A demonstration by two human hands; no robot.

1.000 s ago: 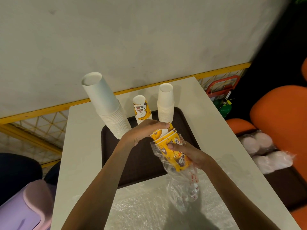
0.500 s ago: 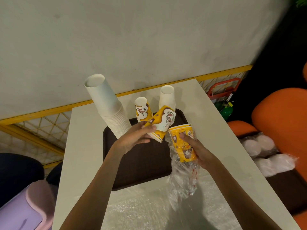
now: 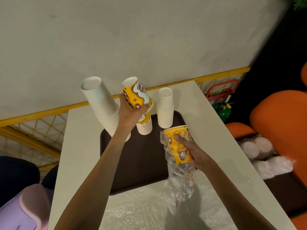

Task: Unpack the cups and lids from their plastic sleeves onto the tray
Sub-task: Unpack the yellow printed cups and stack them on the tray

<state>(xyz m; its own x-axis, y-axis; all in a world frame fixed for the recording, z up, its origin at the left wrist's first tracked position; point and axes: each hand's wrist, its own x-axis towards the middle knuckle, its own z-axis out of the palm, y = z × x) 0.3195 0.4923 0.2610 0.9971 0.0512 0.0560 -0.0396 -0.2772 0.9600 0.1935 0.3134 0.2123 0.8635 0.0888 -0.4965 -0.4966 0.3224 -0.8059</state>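
- Head view, white table (image 3: pixel 79 146): I log it running from the wall towards me, with a dark brown tray (image 3: pixel 141 163) lying flat on its middle.
- Orange seat (image 3: pixel 279 122), right of the table: bagged white lids (image 3: pixel 265 156) lie beside it, well apart from the tray.
- Loose clear wrap (image 3: pixel 141 213): spread on the near end of the table, just beside the tray's near edge.
- Tall white cup stack (image 3: pixel 101 103): bottom-up at the tray's far left corner, leaning left.
- Short white cup stack (image 3: pixel 165 110): upright and bottom-up at the tray's far right.
- Plastic sleeve (image 3: pixel 181 185): hangs crumpled from my right hand (image 3: pixel 191 148) down towards the table.
- Sleeved yellow cups (image 3: pixel 178 146): mouths up above the tray's right edge, rims clear of the sleeve; thumb on the front, fingers curled behind.
- Middle stack (image 3: pixel 144 125): bottom-up between the white stacks, a printed cup on top.
- Printed yellow cup (image 3: pixel 136 93): bottom-up and tilted, directly above the middle stack; left hand (image 3: pixel 131 112) wraps its lower part. I cannot tell whether it touches the stack.
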